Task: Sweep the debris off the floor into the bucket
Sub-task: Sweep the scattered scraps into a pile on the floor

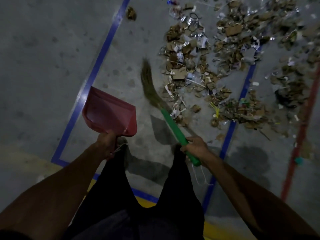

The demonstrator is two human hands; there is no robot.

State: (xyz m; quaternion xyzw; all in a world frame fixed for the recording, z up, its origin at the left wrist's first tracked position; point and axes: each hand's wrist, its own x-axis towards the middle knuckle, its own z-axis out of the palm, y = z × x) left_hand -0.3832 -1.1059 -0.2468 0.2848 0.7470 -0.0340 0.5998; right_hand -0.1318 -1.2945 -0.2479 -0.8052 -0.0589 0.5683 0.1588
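Grip, left hand (pixel 107 142): fingers curled round the handle of a red dustpan (pixel 110 112), held above the floor with its mouth pointing away from the person. Grip, right hand (pixel 196 148): wrapped round the green handle of a broom (pixel 174 130), whose straw head is blurred and reaches toward the near edge of the litter.

Floor (pixel 43 58): grey concrete, dim, marked with blue tape lines (pixel 103 47); a yellow strip shows near the person's legs, and a red line (pixel 301 129) runs along the right edge.

Debris (pixel 216 66): wide scatter of torn cardboard, paper scraps and shiny foil bits, ahead and to the right, cut off at the top and right edges of the view. One stray clump (pixel 131 13) lies apart, just beside a blue line. Small pieces are too dark and blurred to identify.

Writing: none legible.
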